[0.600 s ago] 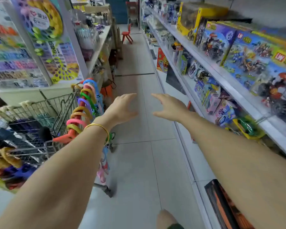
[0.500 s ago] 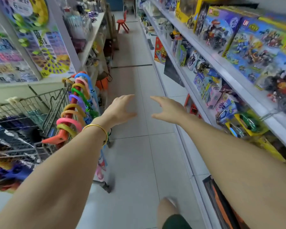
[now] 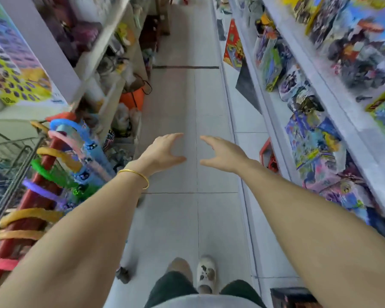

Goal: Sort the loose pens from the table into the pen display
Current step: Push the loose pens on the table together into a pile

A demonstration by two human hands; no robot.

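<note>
Grey floor [image 3: 176, 218] was seen under left hand [image 3: 162, 150] and right hand [image 3: 222, 154], both spread, nothing held; pens probably had to be found first.

Blurred to the right of the fingers [image 3: 211, 142]: colourful cardboard toy boxes [image 3: 353, 41], print unreadable. Cropped far left of the fingers: grey wire shopping cart [image 3: 11, 185]. Cut off at the bottom, nearer than the fingers: bare forearms [image 3: 87, 218].

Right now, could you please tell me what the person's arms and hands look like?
Both forearms are bare, with no sleeves in view. The left hand has a thin gold bangle at its wrist. The right hand wears nothing: no glove, watch or ring shows.
</note>
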